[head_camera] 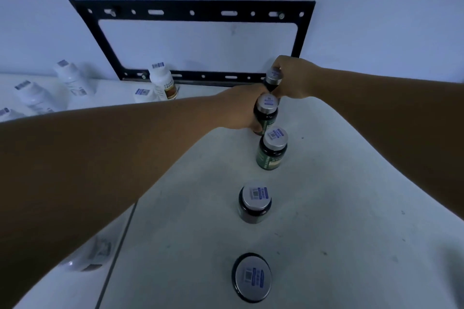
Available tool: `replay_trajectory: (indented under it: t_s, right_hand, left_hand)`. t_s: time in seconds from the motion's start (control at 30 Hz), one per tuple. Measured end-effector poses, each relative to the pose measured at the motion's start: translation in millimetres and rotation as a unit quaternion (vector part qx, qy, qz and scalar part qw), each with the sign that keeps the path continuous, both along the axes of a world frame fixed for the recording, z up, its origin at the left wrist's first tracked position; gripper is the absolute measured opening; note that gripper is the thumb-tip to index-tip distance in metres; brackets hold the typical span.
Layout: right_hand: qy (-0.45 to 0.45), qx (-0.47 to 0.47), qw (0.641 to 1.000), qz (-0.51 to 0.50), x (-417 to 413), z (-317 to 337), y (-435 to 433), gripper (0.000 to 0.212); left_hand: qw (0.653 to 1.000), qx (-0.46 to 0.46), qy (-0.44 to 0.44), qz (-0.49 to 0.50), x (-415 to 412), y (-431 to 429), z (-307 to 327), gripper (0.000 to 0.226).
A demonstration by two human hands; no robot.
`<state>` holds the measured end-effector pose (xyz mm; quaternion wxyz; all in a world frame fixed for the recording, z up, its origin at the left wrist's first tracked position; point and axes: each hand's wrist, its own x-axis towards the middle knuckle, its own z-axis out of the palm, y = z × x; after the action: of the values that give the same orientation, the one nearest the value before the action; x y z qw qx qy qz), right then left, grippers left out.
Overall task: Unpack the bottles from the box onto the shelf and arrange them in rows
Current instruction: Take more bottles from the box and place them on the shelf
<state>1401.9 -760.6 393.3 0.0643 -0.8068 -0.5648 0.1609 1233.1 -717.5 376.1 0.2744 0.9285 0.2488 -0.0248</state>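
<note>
A row of dark green bottles with silver caps runs away from me on the white shelf top [326,208]. My right hand [293,78] grips the farthest bottle [273,79] near the wall. Just in front of it, my left hand [241,108] is wrapped around the second bottle [266,111]. A third bottle [272,149] stands right behind those, apart from both hands. Two more dark bottles, one in the middle [254,204] and one nearest me [252,277], stand spaced out toward the front. The box is out of sight.
Several white bottles [162,80] stand on the left part of the shelf, one more [85,256] low under my left forearm. A black metal wall bracket [193,11] hangs on the wall behind. A seam [118,251] splits the shelf surface.
</note>
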Motion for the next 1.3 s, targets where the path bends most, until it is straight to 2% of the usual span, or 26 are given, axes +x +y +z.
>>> replay_trajectory:
  t_s: [0.1, 0.3, 0.47, 0.7, 0.9, 1.07, 1.17, 1.3]
  right_hand:
    - [-0.018, -0.035, 0.999, -0.006, 0.8, 11.3, -6.5, 0.074]
    - [-0.066, -0.037, 0.996, -0.055, 1.1, 61.9, -57.9, 0.069]
    - [-0.083, 0.011, 0.982, -0.169, -18.5, 119.8, -155.3, 0.062]
    - [-0.125, -0.01, 0.936, -0.328, -85.0, 170.9, -330.8, 0.055]
    - [-0.109, -0.019, 0.883, -0.456, -162.4, 182.2, -498.8, 0.052]
    - [-0.086, -0.092, 0.838, -0.531, -214.5, 162.1, -626.3, 0.045]
    - [-0.059, -0.103, 0.822, -0.557, -236.6, 126.9, -693.3, 0.049]
    - [-0.006, -0.12, 0.798, -0.591, -256.5, 70.7, -769.5, 0.044]
  left_hand:
    - [1.0, 0.004, 0.027, 0.005, -8.7, 7.9, 12.6, 0.081]
    - [0.995, 0.09, 0.03, -0.029, -18.3, 13.6, 61.7, 0.072]
    - [0.985, 0.121, -0.047, -0.114, -4.5, -28.4, 115.5, 0.063]
    - [0.939, 0.133, -0.106, -0.297, 7.5, -164.4, 149.3, 0.056]
    - [0.887, 0.129, -0.118, -0.428, 7.5, -322.3, 158.8, 0.053]
    - [0.839, 0.134, -0.099, -0.518, 2.2, -455.8, 140.4, 0.049]
    - [0.815, 0.13, -0.067, -0.561, -3.2, -530.3, 113.5, 0.048]
    - [0.795, 0.126, -0.012, -0.594, -11.1, -607.1, 60.9, 0.045]
